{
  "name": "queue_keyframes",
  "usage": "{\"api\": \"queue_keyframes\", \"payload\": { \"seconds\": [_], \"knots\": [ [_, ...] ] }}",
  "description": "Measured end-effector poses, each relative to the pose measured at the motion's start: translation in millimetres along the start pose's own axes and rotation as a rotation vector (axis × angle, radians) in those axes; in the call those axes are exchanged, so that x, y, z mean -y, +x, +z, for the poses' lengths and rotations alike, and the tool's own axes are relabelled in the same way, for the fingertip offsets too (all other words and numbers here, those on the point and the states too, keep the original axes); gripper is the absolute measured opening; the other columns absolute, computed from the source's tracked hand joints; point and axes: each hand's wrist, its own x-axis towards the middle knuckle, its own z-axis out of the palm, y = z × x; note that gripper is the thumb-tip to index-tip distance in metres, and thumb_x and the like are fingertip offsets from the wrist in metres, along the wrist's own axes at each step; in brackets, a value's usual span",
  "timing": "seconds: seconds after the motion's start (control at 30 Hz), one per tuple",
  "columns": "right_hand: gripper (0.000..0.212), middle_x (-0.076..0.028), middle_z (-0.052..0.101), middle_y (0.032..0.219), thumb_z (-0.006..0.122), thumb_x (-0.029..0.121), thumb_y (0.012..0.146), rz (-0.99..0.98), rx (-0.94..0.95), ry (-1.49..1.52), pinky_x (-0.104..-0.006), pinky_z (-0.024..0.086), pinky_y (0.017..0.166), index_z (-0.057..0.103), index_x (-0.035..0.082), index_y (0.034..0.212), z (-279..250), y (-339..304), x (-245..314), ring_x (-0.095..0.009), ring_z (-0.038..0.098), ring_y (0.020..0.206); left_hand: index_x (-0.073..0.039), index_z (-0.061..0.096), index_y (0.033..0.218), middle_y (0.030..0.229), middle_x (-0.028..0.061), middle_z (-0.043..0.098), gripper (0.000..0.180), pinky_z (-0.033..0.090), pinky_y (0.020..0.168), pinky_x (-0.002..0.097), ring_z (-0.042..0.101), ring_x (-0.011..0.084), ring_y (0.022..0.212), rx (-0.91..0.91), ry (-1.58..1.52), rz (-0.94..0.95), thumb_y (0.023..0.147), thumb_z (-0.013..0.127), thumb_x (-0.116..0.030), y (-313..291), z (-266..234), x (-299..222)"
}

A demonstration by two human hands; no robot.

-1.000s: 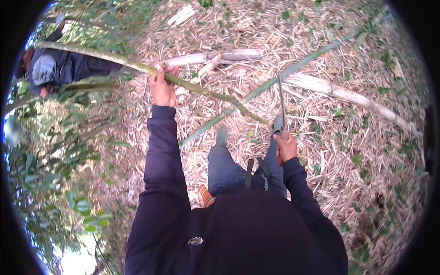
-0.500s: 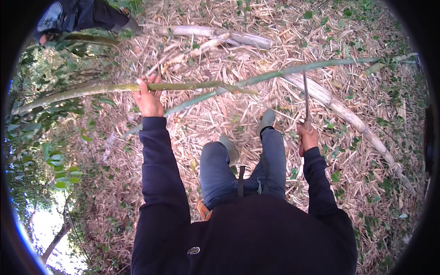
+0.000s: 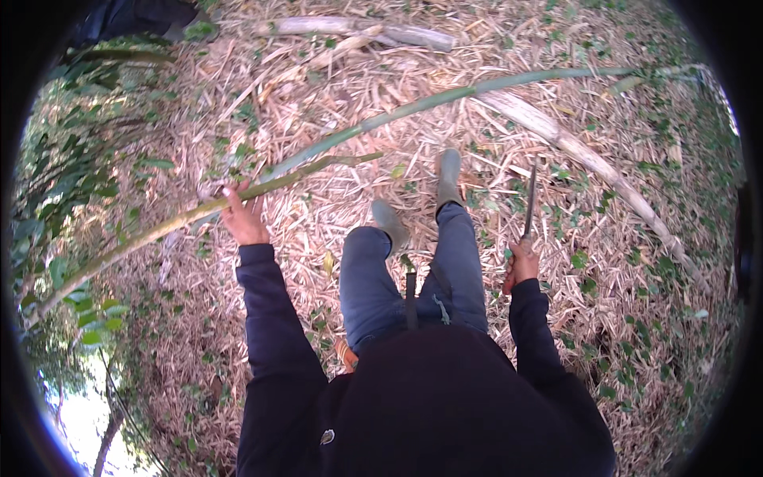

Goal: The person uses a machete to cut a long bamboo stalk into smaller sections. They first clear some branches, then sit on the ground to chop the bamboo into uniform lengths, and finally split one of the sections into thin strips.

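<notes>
My left hand (image 3: 244, 221) is closed around a yellow-green bamboo pole (image 3: 151, 233), its thumb and fingertips showing at the pole's edge. The pole slants from the lower left up to a thin, slightly bent tip near the middle. In my right hand (image 3: 522, 264) is the handle of a machete (image 3: 531, 199), its narrow blade pointing forward, away from me. Beyond the held pole, a longer green bamboo pole (image 3: 425, 103) lies across the ground. The held pole overlaps part of it near my left hand.
A pale dry bamboo stem (image 3: 584, 155) lies to the right, and another dry piece (image 3: 334, 26) at the far side. Dry leaf litter surrounds my boots (image 3: 449, 175). Leafy plants (image 3: 87, 187) crowd the left. Part of another person's dark clothing (image 3: 131, 17) shows at the upper left.
The held pole has tilted, its left end lower and its tip farther left. My left hand has come nearer with it. The machete has moved slightly toward me, and the view has shifted.
</notes>
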Motion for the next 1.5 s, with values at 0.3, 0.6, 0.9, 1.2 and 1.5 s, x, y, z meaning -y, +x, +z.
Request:
{"api": "queue_keyframes", "payload": {
  "seconds": [0.3, 0.6, 0.9, 1.2, 1.5],
  "knots": [
    [0.022, -0.001, 0.044, 0.049, 0.065, 0.017, 0.082, -0.151, 0.214, -0.147, -0.0251, 0.031, 0.028, 0.047, 0.008, 0.076, 98.1, 16.2, 5.9, -0.011, 0.041, 0.031, 0.002, 0.049, 0.112, 0.106, 0.0188, 0.060, 0.044, 0.058, 0.076, 0.0405, 0.063, 0.0294, 0.091, -0.093, 0.054, 0.041, 0.093, 0.053, -0.037, 31.0, -0.5, 72.9],
    [0.023, 0.001, 0.043, 0.048, 0.066, 0.017, 0.083, -0.449, 0.478, -0.388, -0.0241, 0.032, 0.032, 0.047, 0.006, 0.079, 266.1, 149.4, -28.4, -0.009, 0.042, 0.033, 0.003, 0.053, 0.108, 0.095, 0.0149, 0.061, 0.039, 0.058, 0.064, 0.0354, 0.064, 0.0251, 0.080, -0.226, -0.024, 0.031, 0.089, 0.063, -0.029, 113.2, -4.6, 250.9],
    [0.022, 0.001, 0.045, 0.055, 0.066, 0.018, 0.084, -0.385, 0.841, -0.176, -0.0237, 0.033, 0.034, 0.049, 0.004, 0.085, 396.7, 201.7, -81.2, -0.008, 0.041, 0.036, 0.001, 0.049, 0.117, 0.104, 0.0163, 0.063, 0.038, 0.057, 0.078, 0.0357, 0.064, 0.0257, 0.092, -0.102, 0.096, 0.239, 0.091, 0.058, -0.025, 134.1, -44.7, 264.6],
    [0.023, 0.002, 0.045, 0.054, 0.066, 0.019, 0.083, -0.599, 1.028, -0.166, -0.0229, 0.031, 0.033, 0.054, 0.002, 0.093, 437.9, 226.6, -80.1, -0.007, 0.040, 0.036, -0.001, 0.055, 0.094, 0.087, 0.0118, 0.063, 0.023, 0.059, 0.055, 0.0302, 0.065, 0.0192, 0.070, -0.155, -0.011, 0.518, 0.085, 0.068, -0.016, 137.9, -65.2, 273.8],
    [0.017, 0.001, 0.046, 0.055, 0.064, 0.017, 0.085, -0.479, 1.079, -0.060, -0.0241, 0.034, 0.034, 0.053, 0.005, 0.088, 402.9, 220.6, -74.7, -0.008, 0.041, 0.037, -0.003, 0.048, 0.089, 0.082, 0.0083, 0.060, 0.025, 0.059, 0.051, 0.0281, 0.064, 0.0168, 0.067, -0.158, 0.041, 0.625, 0.081, 0.071, -0.011, 135.5, -49.5, 287.6]
  ]
}}
